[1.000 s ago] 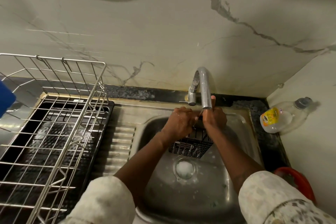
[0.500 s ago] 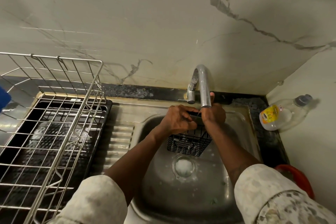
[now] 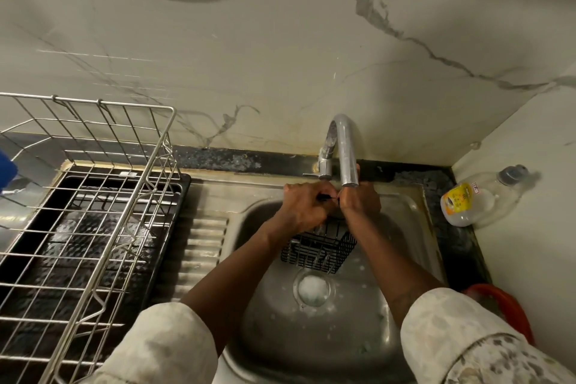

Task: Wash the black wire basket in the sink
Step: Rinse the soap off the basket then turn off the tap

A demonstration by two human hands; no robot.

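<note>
Fingers (image 3: 316, 193), L hand (image 3: 304, 209) & R hand (image 3: 361, 204), grip black wire basket (image 3: 318, 251) under tap (image 3: 347, 153); rack (image 3: 93, 196) left, bottle (image 3: 480, 201) right.

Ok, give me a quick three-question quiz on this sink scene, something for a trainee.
1. True or false: the left hand and the right hand both grip the black wire basket below the tap spout.
2. The clear bottle lies: A on the counter right of the sink; B in the sink; C inside the basket.
3. Fill in: the bottle's label is ____.
Key: 1 true; 2 A; 3 yellow.
</note>
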